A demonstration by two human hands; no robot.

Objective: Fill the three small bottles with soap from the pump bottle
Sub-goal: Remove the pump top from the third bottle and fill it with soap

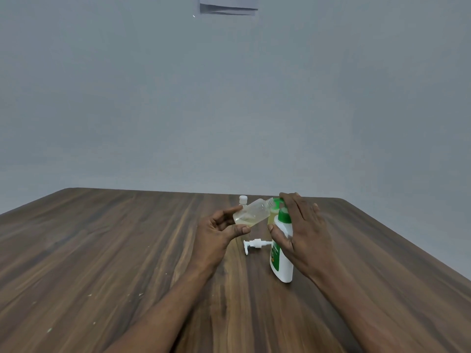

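Observation:
My left hand [219, 229] grips a small clear bottle [251, 212], tilted with its open neck up to the right and a little yellowish soap pooled at its base. My right hand [299, 225] holds the white and green soap bottle [281, 253] tipped upside down, its base toward me and its mouth against the small bottle's neck. The white pump head [254, 244] lies on the wooden table [127, 250] below the two bottles. Behind my left hand stands another small bottle with a white cap [243, 200]. A further small bottle with yellowish soap [274, 216] shows partly behind the green bottle.
A plain grey wall rises behind the table's far edge, with a paper sheet [228, 7] fixed high on it. Small pale specks dot the tabletop at the left front.

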